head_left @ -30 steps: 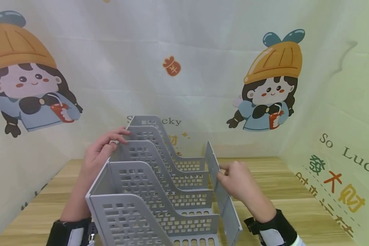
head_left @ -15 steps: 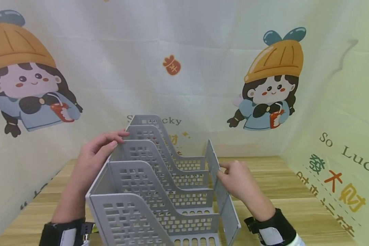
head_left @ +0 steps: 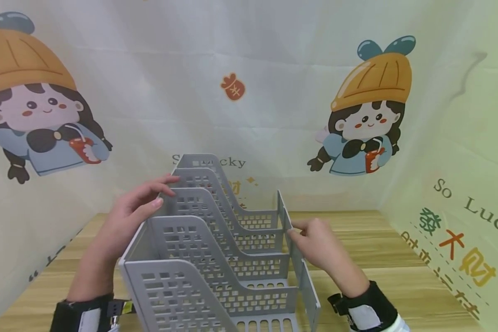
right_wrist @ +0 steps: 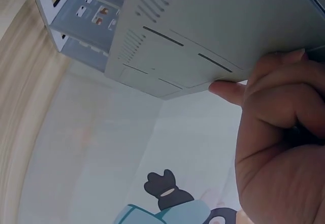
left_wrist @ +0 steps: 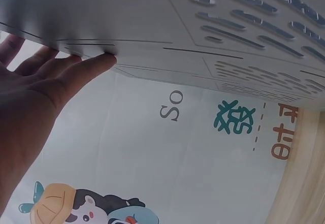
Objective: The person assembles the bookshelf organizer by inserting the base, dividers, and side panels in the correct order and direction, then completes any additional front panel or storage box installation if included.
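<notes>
A grey plastic file rack (head_left: 182, 272) stands on the table, its several perforated dividers sloping down to the right. At the rack's tall back edge, my left hand (head_left: 128, 212) grips with fingers over the top and the thumb on the outer face. In the left wrist view, the thumb (left_wrist: 96, 69) presses the smooth back panel (left_wrist: 111, 16). My right hand (head_left: 319, 244) pinches a long, flat grey panel (head_left: 305, 281) along the dividers' low front ends. In the right wrist view, curled fingers (right_wrist: 284, 97) lie at this slotted panel's edge.
A wood-grain table (head_left: 357, 258) lies beneath the rack. Pale printed cloth (head_left: 274, 115) hangs behind and on both sides, with a cartoon figure (head_left: 369, 106) on it. A black strap (head_left: 365, 306) circles the right wrist.
The flat panel has tilted and moved slightly left, closer to the dividers' ends, with my right hand. My left hand's fingers have loosened and straightened a little at the back edge.
</notes>
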### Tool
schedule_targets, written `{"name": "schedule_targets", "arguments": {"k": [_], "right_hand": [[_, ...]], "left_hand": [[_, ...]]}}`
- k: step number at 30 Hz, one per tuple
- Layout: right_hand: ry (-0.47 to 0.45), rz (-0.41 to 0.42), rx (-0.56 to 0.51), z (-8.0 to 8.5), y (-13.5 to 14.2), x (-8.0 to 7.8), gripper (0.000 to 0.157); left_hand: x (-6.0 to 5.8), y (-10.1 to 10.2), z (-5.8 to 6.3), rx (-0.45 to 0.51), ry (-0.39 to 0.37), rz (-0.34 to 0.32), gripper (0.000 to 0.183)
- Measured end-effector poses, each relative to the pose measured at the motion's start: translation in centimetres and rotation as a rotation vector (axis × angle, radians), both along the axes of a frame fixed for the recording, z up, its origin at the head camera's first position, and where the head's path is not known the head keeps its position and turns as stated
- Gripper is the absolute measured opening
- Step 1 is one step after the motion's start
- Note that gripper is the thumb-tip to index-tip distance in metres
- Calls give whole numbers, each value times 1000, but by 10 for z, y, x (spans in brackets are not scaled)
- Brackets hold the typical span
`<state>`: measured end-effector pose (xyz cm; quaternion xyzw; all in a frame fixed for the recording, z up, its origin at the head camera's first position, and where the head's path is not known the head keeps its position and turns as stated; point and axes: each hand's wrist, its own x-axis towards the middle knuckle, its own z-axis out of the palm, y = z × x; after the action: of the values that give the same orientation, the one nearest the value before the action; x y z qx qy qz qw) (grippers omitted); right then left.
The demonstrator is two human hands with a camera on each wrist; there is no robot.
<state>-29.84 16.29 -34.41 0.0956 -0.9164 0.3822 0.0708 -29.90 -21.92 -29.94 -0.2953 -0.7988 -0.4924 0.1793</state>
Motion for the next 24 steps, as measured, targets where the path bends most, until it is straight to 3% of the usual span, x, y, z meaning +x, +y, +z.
{"name": "schedule_targets", "arguments": {"k": [14, 24], "right_hand": [[20, 81, 32, 0, 5, -3, 38], [-20, 82, 14, 0, 2, -1, 38]], "left_hand": [[-1, -1, -2, 34, -2, -94, 23], [-2, -1, -3, 18, -13, -77, 23]]}}
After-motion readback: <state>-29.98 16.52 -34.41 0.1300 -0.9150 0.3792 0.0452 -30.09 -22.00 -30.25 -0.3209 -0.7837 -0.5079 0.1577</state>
